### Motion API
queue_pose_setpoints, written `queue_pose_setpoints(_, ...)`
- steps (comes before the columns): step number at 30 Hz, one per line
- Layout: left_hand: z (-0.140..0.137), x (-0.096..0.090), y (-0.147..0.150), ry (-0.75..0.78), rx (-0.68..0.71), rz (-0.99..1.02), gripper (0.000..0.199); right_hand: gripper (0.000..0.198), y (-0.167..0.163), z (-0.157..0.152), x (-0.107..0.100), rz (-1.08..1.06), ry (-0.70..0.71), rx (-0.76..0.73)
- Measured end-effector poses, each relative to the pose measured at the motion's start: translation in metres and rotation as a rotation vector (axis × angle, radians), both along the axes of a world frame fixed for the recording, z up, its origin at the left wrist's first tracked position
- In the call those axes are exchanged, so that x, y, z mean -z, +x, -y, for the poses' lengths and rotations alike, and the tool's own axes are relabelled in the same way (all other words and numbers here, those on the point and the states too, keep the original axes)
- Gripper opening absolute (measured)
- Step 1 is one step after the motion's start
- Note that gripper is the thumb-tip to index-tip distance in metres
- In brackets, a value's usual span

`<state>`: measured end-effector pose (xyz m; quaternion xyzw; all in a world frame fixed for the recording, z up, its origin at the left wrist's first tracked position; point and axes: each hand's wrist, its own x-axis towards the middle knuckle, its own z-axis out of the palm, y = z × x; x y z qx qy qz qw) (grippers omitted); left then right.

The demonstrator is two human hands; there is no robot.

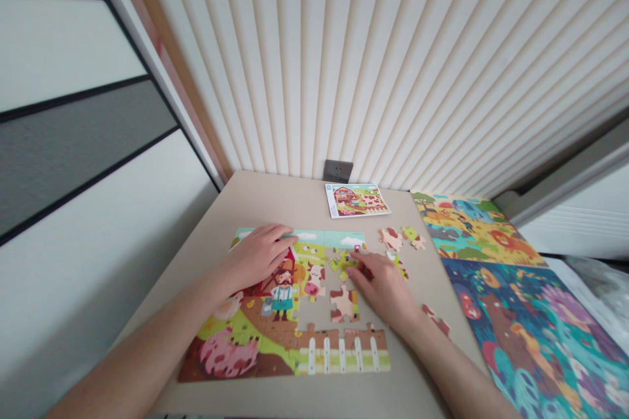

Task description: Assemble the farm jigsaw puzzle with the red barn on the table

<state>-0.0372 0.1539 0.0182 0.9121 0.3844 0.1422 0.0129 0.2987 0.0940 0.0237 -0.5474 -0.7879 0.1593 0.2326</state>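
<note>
A farm jigsaw puzzle (275,347), partly put together, lies on the table with a gap in its right half. My left hand (260,252) rests flat over its upper left part, fingers stretched out across the red barn. At the gap, my right hand (376,281) pinches a green puzzle piece (340,262) by its right side. Just left of the gap shows a cow's head (314,279). Below my right fingertips sits a loose brown-and-white piece (343,303). More loose pieces lie to the right, among them a cow-patterned piece (390,239) and a green one (413,236).
A picture card (358,201) of the farm scene lies at the back, near a dark wall socket (338,171). On the right are a savanna puzzle (472,226) and a dark blue animal puzzle (540,334). A brown piece (436,319) lies beside my right forearm.
</note>
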Motion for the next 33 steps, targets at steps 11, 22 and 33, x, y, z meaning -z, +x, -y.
queue_pose_setpoints(11, 0.0, 0.001, -0.002, -0.008, -0.005, -0.035, 0.035, 0.026, 0.021, 0.005, -0.003, 0.089, 0.053, -0.146)
queue_pose_setpoints(22, -0.003, 0.007, -0.006, -0.006, 0.002, -0.041, 0.038, 0.022, 0.034, 0.014, -0.021, 0.102, 0.062, 0.05)
queue_pose_setpoints(33, -0.003, 0.009, -0.007, -0.01, 0.004, -0.024, 0.041, 0.041, 0.074, 0.01, -0.008, 0.215, -0.111, 0.266)
